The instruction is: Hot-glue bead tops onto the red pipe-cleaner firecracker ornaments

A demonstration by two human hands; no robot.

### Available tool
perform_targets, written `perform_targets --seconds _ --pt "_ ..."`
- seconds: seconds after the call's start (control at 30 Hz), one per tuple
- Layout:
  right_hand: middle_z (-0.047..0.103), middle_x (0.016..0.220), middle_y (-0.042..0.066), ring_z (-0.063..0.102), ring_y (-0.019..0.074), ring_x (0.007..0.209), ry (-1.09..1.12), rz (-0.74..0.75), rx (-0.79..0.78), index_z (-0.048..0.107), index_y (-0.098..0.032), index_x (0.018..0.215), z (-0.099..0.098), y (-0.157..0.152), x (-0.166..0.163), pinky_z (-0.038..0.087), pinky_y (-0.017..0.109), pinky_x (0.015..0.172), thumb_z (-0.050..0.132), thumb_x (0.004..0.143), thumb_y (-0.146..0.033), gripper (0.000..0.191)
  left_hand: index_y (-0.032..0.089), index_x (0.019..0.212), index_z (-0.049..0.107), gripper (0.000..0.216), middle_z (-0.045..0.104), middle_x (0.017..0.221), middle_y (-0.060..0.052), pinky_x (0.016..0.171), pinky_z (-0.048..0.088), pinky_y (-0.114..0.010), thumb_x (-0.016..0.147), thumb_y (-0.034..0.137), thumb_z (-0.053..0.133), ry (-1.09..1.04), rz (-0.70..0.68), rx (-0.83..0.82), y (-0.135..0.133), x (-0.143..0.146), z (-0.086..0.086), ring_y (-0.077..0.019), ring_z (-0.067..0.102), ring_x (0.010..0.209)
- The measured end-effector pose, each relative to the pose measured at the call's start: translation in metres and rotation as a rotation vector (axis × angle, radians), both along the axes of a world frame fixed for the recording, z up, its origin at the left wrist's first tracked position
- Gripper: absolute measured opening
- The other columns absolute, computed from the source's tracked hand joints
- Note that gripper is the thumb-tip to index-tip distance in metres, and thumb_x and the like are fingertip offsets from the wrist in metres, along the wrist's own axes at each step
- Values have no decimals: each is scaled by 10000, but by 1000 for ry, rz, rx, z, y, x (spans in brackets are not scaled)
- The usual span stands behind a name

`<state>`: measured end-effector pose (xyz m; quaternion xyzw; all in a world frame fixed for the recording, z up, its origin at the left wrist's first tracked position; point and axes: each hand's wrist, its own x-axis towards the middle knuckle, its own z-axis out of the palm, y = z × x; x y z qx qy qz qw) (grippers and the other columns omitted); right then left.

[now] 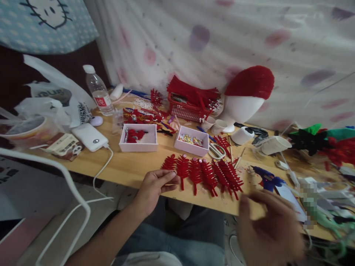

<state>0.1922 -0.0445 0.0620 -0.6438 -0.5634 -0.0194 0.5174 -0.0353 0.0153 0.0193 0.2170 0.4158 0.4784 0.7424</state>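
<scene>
Along the table's front edge lies a row of several red fuzzy feather-shaped pieces (195,171). Most have a small round gem at the top, and the ones at the right end carry strings of white beads. My left hand (155,186) is at the row's left end, thumb and fingers pinched together; whatever they hold is too small or hidden to make out. My right hand (271,227) is smeared by motion in front of the table edge, right of the row. Its fingers are blurred. Beyond it rests a blue glue gun (267,177).
Behind the row stand two white boxes, one with red pieces and beads (138,147), the other with gems (191,149). Further back are a red basket (185,111) and a white head form (241,111). Left are a power bank (90,137) and a bottle (100,94).
</scene>
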Motion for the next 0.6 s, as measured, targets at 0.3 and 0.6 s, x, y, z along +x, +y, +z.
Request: perform_targets --seconds 0.3,0.6 --pt "731 1021 63 683 178 950 -165 798 -41 724 -236 1026 -9 63 -78 584 308 820 606 921 -151 180 124 800 752 403 760 774 -72 669 589 -280 613 457 882 49 -12 61 2 -3 4 -178 716 695" --pt "747 900 58 709 178 837 -60 796 -78 760 -223 894 -21 78 -83 603 296 727 641 880 -133 150 117 775 728 421 751 732 -88 635 586 -277 640 499 843 88 -41 18 9 -10 -1 -182 715 625"
